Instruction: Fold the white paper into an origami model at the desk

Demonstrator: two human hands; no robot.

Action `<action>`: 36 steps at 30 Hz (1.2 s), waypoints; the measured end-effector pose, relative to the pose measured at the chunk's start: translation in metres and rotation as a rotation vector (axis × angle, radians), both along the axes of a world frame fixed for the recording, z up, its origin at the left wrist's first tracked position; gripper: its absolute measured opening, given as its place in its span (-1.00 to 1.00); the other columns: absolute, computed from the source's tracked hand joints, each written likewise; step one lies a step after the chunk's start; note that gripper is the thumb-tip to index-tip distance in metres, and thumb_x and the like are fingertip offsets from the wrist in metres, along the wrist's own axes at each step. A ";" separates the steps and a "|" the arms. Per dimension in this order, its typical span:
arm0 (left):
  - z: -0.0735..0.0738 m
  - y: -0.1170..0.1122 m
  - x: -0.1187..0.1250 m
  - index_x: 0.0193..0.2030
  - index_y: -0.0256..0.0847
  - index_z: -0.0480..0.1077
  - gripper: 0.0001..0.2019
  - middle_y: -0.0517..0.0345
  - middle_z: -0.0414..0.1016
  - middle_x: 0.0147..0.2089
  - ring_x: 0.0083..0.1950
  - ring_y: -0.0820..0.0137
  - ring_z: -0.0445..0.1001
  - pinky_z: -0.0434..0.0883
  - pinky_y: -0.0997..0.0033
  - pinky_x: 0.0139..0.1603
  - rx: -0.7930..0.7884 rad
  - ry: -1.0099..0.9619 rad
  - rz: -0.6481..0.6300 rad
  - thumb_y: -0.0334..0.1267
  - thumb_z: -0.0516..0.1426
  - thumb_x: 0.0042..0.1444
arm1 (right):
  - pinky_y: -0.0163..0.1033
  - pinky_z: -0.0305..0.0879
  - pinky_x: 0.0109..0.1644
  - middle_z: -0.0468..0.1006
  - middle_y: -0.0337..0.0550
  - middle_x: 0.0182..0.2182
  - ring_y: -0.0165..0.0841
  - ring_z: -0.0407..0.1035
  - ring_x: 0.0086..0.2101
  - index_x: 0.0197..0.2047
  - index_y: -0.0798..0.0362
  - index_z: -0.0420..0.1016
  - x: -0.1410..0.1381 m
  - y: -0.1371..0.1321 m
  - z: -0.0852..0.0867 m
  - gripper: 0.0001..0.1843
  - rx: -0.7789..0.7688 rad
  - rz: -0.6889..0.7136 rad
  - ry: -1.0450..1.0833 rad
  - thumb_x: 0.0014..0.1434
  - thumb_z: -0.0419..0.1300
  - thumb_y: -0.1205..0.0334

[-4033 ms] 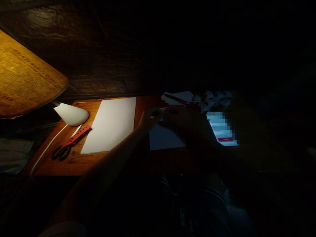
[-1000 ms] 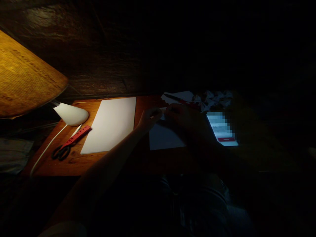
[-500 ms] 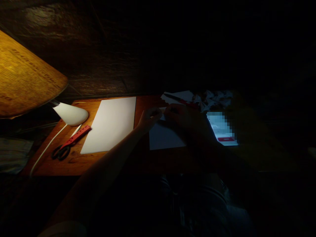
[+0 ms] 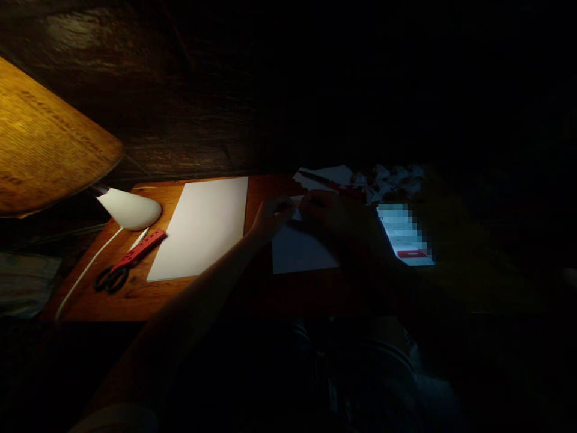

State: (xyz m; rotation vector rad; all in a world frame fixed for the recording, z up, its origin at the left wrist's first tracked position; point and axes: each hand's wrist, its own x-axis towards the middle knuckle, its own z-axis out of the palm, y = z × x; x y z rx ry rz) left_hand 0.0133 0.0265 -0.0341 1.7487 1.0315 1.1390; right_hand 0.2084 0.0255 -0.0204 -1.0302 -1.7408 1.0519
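My left hand (image 4: 269, 216) and my right hand (image 4: 321, 207) meet over the middle of the table, fingers closed in a pinch on a small pale bit of paper (image 4: 297, 201) between them. Below them lies a shaded white sheet of paper (image 4: 302, 252). I cannot tell whether the pinched bit belongs to this sheet. My right hand sits in deep shadow, so its fingers show only in part. To the left, a bright stack or sheet of white paper (image 4: 202, 228) rests flat, with my left forearm crossing in front of its lower right corner.
On the left of the wooden table (image 4: 135, 307) stand a lamp with a white base (image 4: 130, 207) and scissors (image 4: 118, 278) with black handles and a red, holed blade part. A lit phone (image 4: 403, 240) lies right. Behind are a dark-bladed, red-handled tool (image 4: 318, 178) and crumpled paper scraps (image 4: 392, 180).
Hardly anything differs. Both hands stay in the same place with the paper between them, and my right hand shifts only very slightly.
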 end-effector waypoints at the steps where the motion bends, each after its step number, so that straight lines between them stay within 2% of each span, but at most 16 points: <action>1: 0.000 0.000 0.000 -0.44 -0.18 0.39 -0.90 0.24 0.35 -0.48 -0.39 0.44 0.30 0.27 0.45 -0.35 -0.001 0.000 0.001 -0.25 0.19 0.05 | -0.20 0.25 -0.26 0.48 -0.23 -0.43 -0.33 0.31 -0.37 -0.42 -0.03 0.42 0.000 0.000 0.001 -0.75 -0.001 -0.005 0.006 0.22 0.26 0.03; 8: 0.000 -0.001 0.000 -0.44 -0.16 0.36 -0.86 0.25 0.31 -0.48 -0.40 0.44 0.26 0.22 0.42 -0.34 0.015 0.004 -0.013 -0.17 0.18 0.04 | -0.21 0.27 -0.25 0.50 -0.22 -0.45 -0.32 0.33 -0.36 -0.43 -0.03 0.44 0.000 -0.003 0.003 -0.76 0.001 -0.006 0.017 0.19 0.26 0.04; 16: -0.002 0.000 -0.001 -0.43 -0.19 0.39 -0.89 0.26 0.32 -0.48 -0.43 0.47 0.27 0.22 0.43 -0.37 0.036 -0.006 -0.029 -0.25 0.19 0.07 | -0.21 0.27 -0.25 0.49 -0.24 -0.45 -0.34 0.32 -0.39 -0.42 -0.01 0.45 -0.001 -0.004 0.004 -0.80 -0.003 -0.011 0.000 0.22 0.25 0.13; 22: -0.003 0.002 -0.001 -0.45 -0.18 0.38 -0.87 0.25 0.30 -0.49 -0.42 0.46 0.25 0.19 0.42 -0.37 0.029 0.000 -0.025 -0.23 0.20 0.07 | -0.23 0.28 -0.27 0.47 -0.23 -0.47 -0.34 0.33 -0.37 -0.47 -0.02 0.42 -0.003 -0.005 0.006 -0.75 -0.004 -0.045 -0.016 0.24 0.25 0.14; 30: -0.003 0.001 0.000 -0.44 -0.19 0.40 -0.90 0.26 0.33 -0.48 -0.42 0.46 0.27 0.21 0.42 -0.35 0.006 -0.033 -0.017 -0.25 0.20 0.03 | -0.23 0.27 -0.26 0.49 -0.25 -0.45 -0.36 0.33 -0.38 -0.44 -0.02 0.44 -0.001 -0.003 0.004 -0.80 -0.032 -0.032 0.000 0.21 0.26 0.15; 36: -0.003 0.003 -0.001 -0.46 -0.18 0.40 -0.93 0.29 0.31 -0.52 -0.45 0.48 0.23 0.19 0.44 -0.38 -0.009 -0.053 -0.042 -0.29 0.19 -0.02 | -0.21 0.34 -0.17 0.56 -0.21 -0.41 -0.32 0.42 -0.32 -0.44 0.00 0.48 -0.002 -0.006 0.009 -0.83 0.020 -0.034 -0.021 0.20 0.25 0.21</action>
